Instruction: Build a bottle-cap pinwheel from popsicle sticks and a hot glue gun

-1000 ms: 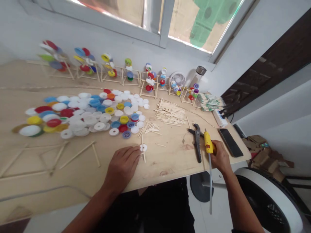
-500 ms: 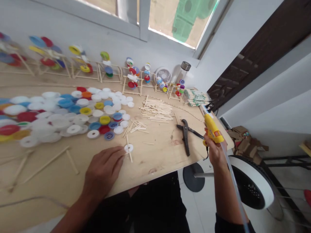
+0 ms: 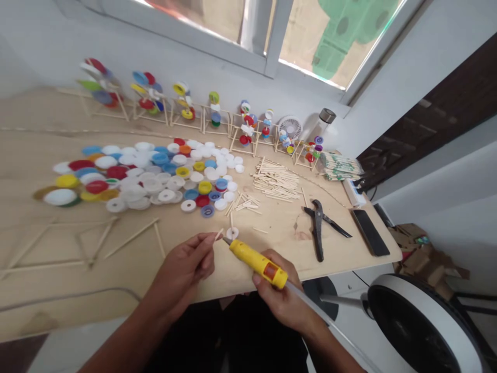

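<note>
Between the fingertips of my left hand [image 3: 190,267] is a short wooden stick [image 3: 219,234], held up off the table. My right hand [image 3: 281,287] is wrapped round a yellow hot glue gun [image 3: 254,259], a long clear glue stick [image 3: 330,324] trailing from its back. The gun's nozzle points left, close to the short stick; whether they touch I cannot tell. Just beyond the nozzle lies a white bottle cap [image 3: 232,233] with a hole in it and a stick across it, partly hidden by the gun.
Many coloured bottle caps [image 3: 151,181] spread over the left of the table. Loose sticks [image 3: 277,178] are piled mid-table. Pliers [image 3: 318,228] and a phone [image 3: 370,233] lie at right. Stick frames with cap wheels [image 3: 246,129] line the wall. A large fan [image 3: 407,316] stands beside the table.
My right hand has brought the glue gun in from the right edge to my left hand. My left hand has lifted from the cap and now pinches a short stick. The view has shifted left.
</note>
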`<action>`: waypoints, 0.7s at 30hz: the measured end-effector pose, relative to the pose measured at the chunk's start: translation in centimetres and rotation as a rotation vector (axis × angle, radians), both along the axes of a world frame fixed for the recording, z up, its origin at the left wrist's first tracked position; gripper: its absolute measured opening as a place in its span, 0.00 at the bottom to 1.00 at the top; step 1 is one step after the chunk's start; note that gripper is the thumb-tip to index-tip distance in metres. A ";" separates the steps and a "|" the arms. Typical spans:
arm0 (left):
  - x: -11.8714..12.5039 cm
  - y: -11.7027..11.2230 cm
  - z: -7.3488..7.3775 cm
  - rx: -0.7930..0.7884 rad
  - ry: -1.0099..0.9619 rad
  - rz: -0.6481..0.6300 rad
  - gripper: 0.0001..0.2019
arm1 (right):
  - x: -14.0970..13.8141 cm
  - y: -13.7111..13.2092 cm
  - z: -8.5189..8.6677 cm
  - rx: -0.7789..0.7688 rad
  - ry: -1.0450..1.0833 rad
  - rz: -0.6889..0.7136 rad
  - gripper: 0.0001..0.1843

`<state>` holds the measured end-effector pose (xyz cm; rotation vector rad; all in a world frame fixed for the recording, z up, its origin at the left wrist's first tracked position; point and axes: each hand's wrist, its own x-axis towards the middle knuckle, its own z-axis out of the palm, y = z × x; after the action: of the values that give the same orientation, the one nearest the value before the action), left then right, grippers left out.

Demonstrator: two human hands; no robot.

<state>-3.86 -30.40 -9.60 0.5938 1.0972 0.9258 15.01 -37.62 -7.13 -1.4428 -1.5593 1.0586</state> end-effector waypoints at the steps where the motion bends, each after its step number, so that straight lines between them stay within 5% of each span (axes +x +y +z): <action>1: 0.0 0.0 0.1 -0.007 -0.018 0.002 0.24 | -0.2 0.1 -0.1 -0.004 -0.014 -0.006 0.06; 21: -0.1 0.0 0.2 -0.052 -0.114 -0.003 0.23 | -1.2 0.9 -1.6 0.122 -0.253 -0.091 0.11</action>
<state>-3.95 -30.38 -9.36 0.4939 1.0153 0.9145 13.81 -36.76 -8.74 -1.5943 -1.6837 0.7369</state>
